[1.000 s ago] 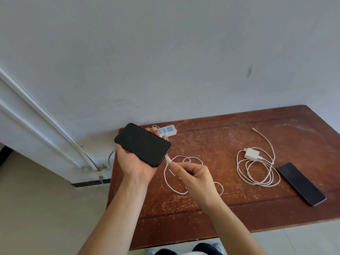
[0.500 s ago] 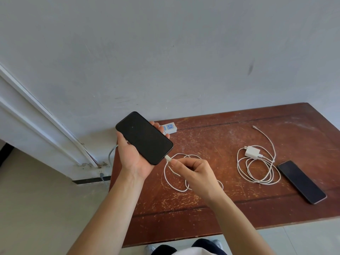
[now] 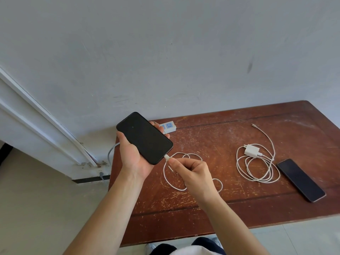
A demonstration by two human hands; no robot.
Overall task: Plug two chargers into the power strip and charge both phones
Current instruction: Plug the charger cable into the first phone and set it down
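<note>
Head view, looking forward and down over a scratched brown wooden table (image 3: 239,208) set against a grey wall (image 3: 165,52). The left hand (image 3: 135,155) is raised above the table's left end and is closed around a black phone (image 3: 144,138), palm underneath, thumb along the left edge and fingertips showing at the right edge; the dark screen faces the camera and the phone tilts with its lower end toward the right. The right hand (image 3: 193,172) pinches the white connector (image 3: 167,157) of a white cable (image 3: 174,183) between thumb and forefinger, the other fingers curled in. The connector's tip meets the lower edge of the phone; whether it is fully seated cannot be told. From the connector the cable falls in loose loops onto the table beneath the right hand.

A white power strip (image 3: 168,127) with blue sockets lies at the table's far left corner, partly hidden behind the held phone; whether a plug is in it cannot be seen. Toward the right, a white charger (image 3: 251,150) lies on its own coiled cable (image 3: 257,168), whose free end trails toward the far edge. Just beside this coil, nearer the right edge, a second phone (image 3: 300,180) lies flat, screen up and dark, with nothing connected to it.
</note>
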